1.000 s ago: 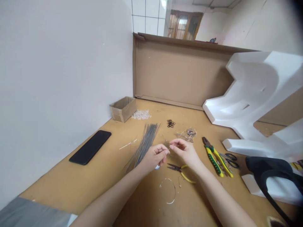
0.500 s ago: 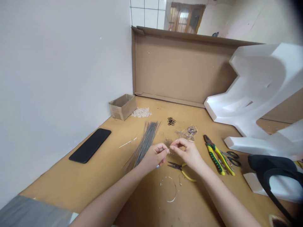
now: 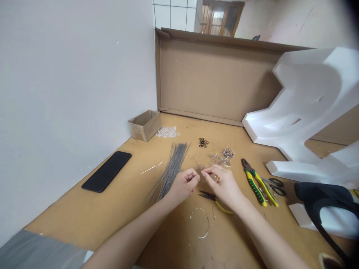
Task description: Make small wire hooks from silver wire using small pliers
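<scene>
My left hand is closed in a pinch, just right of a bundle of thin grey wires. Facing it, fingertips almost meeting, my right hand pinches too. Whatever lies between the fingers is too small to make out. Under and beside my right hand are small pliers with yellow handles, partly covered by the hand. A loose ring of wire lies nearer to me on the table. Beyond my hands sit a tangle of wire bits and a little heap of black rings.
Larger yellow-green pliers and scissors lie at the right. A black phone is at the left. Behind stand a small cardboard box, a pile of clear beads, a tall cardboard panel and white foam.
My hands stay nearly in place, fingertips shifting slightly. My right hand covers a little more of the small pliers' handle. The view has tilted very slightly.
</scene>
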Tool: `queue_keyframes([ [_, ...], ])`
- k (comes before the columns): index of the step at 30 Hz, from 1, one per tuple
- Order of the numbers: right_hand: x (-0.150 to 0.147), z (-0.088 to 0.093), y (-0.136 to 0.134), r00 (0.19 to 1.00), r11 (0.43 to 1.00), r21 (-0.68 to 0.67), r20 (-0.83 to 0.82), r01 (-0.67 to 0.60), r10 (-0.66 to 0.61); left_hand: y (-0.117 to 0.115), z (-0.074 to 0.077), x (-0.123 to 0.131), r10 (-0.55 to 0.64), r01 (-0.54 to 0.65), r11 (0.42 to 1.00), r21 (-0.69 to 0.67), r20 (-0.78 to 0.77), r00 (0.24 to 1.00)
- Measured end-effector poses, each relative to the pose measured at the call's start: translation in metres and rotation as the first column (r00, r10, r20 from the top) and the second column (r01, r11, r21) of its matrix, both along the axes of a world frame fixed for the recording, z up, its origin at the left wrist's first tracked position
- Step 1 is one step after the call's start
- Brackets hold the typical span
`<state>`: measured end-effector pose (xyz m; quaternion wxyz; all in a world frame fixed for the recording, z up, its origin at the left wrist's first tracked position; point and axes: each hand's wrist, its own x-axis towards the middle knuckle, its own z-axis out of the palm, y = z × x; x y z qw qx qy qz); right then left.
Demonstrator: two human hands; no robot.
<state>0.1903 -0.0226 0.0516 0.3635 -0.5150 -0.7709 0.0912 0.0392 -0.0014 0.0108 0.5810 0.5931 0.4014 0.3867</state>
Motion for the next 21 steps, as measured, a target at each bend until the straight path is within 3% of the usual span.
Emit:
queue_keyframes([
  [7, -0.024, -0.007, -0.020, 0.967, 0.968, 0.246, 0.255, -0.043, -0.021, 0.000, -0.002, 0.001, 0.114, -0.111, 0.993, -0.036, 0.087, 0.990],
  [10, -0.032, -0.012, -0.025, 0.953, 0.958, 0.287, 0.297, -0.028, -0.061, 0.000, -0.001, 0.000, 0.144, -0.127, 0.986, -0.108, 0.172, 0.974],
  [16, -0.025, -0.012, -0.020, 0.956, 0.953, 0.298, 0.289, -0.045, -0.045, 0.004, 0.005, -0.004, 0.100, 0.026, 0.960, -0.280, 0.427, 0.899],
  [21, -0.018, -0.007, -0.014, 0.951, 0.957, 0.254, 0.304, -0.142, 0.061, 0.006, 0.009, -0.008, 0.089, 0.102, 0.936, -0.337, 0.506, 0.858],
])
